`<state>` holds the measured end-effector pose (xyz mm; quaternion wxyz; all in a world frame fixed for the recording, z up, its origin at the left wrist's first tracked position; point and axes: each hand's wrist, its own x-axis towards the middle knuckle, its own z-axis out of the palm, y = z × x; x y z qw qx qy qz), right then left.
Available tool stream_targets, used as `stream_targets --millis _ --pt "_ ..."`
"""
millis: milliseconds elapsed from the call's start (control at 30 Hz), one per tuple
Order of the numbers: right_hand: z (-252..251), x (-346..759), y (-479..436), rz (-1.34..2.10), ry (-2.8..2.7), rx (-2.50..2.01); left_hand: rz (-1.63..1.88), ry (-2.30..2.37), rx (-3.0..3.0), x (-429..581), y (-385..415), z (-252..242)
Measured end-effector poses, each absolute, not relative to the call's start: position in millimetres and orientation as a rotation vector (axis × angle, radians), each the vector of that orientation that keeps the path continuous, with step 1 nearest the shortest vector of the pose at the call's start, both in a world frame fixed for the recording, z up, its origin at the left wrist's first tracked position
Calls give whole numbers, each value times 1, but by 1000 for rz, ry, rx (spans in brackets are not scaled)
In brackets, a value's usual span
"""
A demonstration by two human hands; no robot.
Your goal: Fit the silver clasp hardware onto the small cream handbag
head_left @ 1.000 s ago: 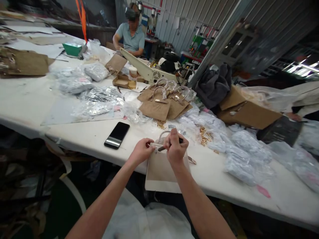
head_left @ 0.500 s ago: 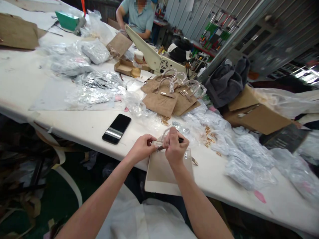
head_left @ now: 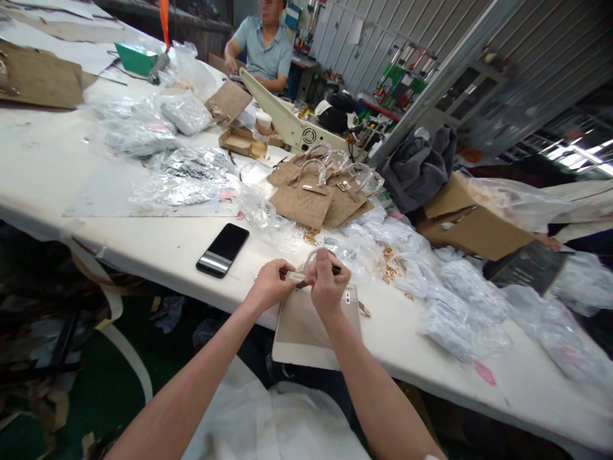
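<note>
A beige and tan bag (head_left: 306, 326) lies at the table's front edge, partly over it, below both hands. My left hand (head_left: 272, 281) pinches a light strap at the bag's top edge. In my right hand (head_left: 328, 280) is a tool with a dark handle (head_left: 336, 270), the fingers wrapped round it. The tool's metal tip (head_left: 301, 284) points left at the strap, close to my left fingertips. A clear-wrapped handle loop (head_left: 311, 257) rises behind my right hand.
A black phone (head_left: 223, 250) lies left of my hands. Beyond are brown bags (head_left: 302, 203), gold metal pieces (head_left: 391, 263) and plastic-wrapped bundles (head_left: 460, 319). A person (head_left: 265, 51) sits across the table, behind a cream machine (head_left: 287, 121).
The view has shifted slightly, so the scene sits a little differently. Both hands keep nearly the same hold, with the tool's tip still at the strap.
</note>
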<state>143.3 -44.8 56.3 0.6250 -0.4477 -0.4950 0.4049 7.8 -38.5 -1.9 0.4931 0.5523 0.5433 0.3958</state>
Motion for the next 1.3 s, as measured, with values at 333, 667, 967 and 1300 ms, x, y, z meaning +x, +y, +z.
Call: stream_targets --millis 333,667,967,1300 --pt "68 141 -39 1100 -899 -984 989 1354 1352 9 -42 -5" --pt "61 136 8 1287 -752 -1225 988 1352 1339 11 -41 -10" --pt "38 136 32 1260 -562 -1391 988 1277 1327 7 -36 -15" --pt "63 146 6 1225 -665 -1187 1027 1152 1231 2 -38 -17"
